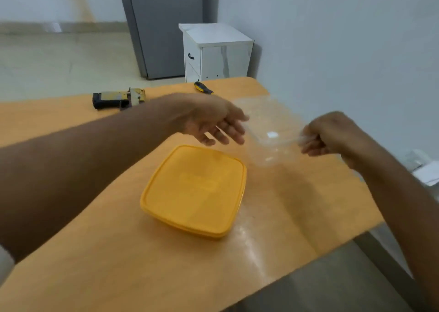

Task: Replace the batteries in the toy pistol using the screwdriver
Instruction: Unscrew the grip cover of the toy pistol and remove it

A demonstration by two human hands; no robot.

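Observation:
The toy pistol point(118, 98), black and yellowish, lies on the far left part of the orange table point(95, 252). A screwdriver point(203, 88) with a yellow and black handle lies near the table's far edge. My right hand point(325, 137) grips the rim of a clear plastic container point(270, 131), blurred and lifted above the table. My left hand point(213, 121) hovers beside the container's left side with its fingers relaxed and spread, holding nothing. A yellow square lid point(194, 190) lies flat on the table below both hands. No batteries are visible.
A white bedside cabinet point(213, 50) stands beyond the table's far edge, next to a grey door point(164, 26). The table's right edge runs close to a white wall. Some white objects point(425, 171) lie on the floor at the right.

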